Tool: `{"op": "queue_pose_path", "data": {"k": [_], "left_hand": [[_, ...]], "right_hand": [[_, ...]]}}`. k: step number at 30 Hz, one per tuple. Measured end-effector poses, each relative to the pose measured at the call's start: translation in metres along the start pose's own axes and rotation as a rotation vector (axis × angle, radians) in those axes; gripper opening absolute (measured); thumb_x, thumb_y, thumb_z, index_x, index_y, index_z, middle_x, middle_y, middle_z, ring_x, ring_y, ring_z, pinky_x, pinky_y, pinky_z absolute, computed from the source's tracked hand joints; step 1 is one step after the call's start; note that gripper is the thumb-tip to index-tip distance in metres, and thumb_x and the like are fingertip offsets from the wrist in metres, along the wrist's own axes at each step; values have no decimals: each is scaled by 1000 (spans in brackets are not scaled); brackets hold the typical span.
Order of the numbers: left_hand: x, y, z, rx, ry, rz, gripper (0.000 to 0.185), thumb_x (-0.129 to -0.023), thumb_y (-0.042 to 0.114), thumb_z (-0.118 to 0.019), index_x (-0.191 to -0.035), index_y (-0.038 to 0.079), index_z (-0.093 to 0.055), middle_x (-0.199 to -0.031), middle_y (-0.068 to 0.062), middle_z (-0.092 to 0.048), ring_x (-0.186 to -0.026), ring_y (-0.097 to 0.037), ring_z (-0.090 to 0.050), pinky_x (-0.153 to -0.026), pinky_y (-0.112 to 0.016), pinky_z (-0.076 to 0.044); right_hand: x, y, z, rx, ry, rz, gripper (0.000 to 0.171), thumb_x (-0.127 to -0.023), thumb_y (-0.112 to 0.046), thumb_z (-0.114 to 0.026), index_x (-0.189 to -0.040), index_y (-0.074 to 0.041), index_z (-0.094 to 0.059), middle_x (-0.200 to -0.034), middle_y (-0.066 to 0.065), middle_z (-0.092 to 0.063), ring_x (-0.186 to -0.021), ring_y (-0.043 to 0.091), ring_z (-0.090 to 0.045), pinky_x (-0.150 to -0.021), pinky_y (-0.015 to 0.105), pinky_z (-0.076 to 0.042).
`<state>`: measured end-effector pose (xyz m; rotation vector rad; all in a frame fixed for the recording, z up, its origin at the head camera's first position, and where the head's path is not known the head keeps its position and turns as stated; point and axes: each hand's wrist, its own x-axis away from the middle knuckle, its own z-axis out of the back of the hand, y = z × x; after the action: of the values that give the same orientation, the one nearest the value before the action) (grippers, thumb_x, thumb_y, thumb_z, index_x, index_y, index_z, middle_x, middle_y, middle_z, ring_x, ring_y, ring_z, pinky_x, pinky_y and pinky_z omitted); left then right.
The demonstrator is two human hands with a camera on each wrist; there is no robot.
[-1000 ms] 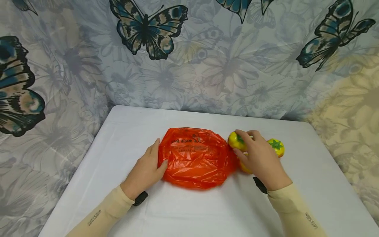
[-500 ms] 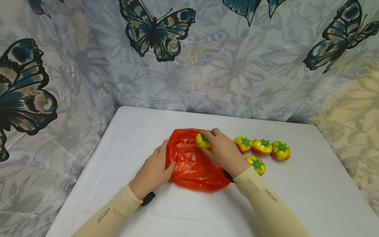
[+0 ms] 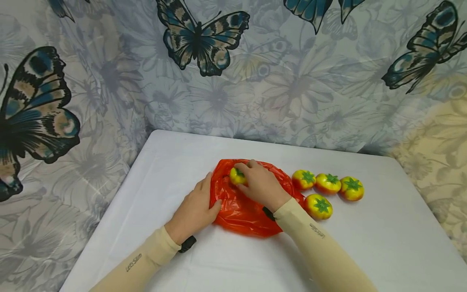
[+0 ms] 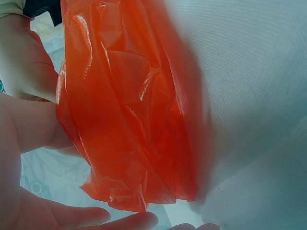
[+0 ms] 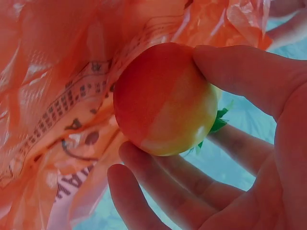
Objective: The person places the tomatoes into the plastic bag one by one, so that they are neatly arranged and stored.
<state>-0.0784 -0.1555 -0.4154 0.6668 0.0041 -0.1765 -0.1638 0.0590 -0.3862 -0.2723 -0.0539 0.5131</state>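
A red plastic bag (image 3: 233, 211) with dark printing stands with its mouth spread on the table. My right hand (image 3: 260, 184) grips a yellow-red tomato (image 3: 236, 177) with a green star-shaped top, down within the bag's mouth. In the right wrist view, thumb and fingers sit around that tomato (image 5: 165, 100), close over the printed plastic. My left hand (image 3: 193, 211) rests along the bag's left side, fingers extended and thumb apart. From the left wrist, the bag (image 4: 124, 115) lies between the thumb and the fingers (image 4: 129, 220).
To the right of the bag are several more tomatoes: three in a row, including a middle one (image 3: 328, 183), and a nearer one (image 3: 318, 207) beside the bag. They rest on a white-covered table (image 3: 394, 227). Behind hangs a butterfly-patterned cloth (image 3: 219, 109).
My right hand has carried a tomato leftward from the group on the right, over and down into the bag's mouth. The left hand keeps its place at the bag; the head view has shifted slightly.
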Motion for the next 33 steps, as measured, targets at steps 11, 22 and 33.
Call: {"op": "queue_pose_path", "data": {"k": [11,22,33], "left_hand": [[-2,5,-1,25,-10,-15,89,-103,29,-71,-171,-1,-21,-166,-23,-45,-138,-41,-62,-113,-55,-56],[3,3,-2,13,-11,-2,90,-102,28,-71,-171,-1,-21,-164,-23,-47,-138,-41,-62,-114,-54,-56],[2,2,-2,14,-1,-4,90,-101,28,-73,-170,-2,-22,-163,-24,-48,-135,-40,-64,-110,-55,-58]], "right_hand": [[-5,-2,-6,-9,-4,-17,63,-98,-32,-81,-154,-17,-59,-142,15,-63,-114,29,-70,-101,50,-64],[-5,-7,-13,-3,-31,-42,62,-97,-33,-82,-153,-19,-59,-131,13,-63,-101,25,-69,-96,48,-66],[2,-5,2,3,-42,-35,73,-96,-40,-82,-160,-22,-53,-147,15,-62,-122,31,-70,-103,54,-62]]}}
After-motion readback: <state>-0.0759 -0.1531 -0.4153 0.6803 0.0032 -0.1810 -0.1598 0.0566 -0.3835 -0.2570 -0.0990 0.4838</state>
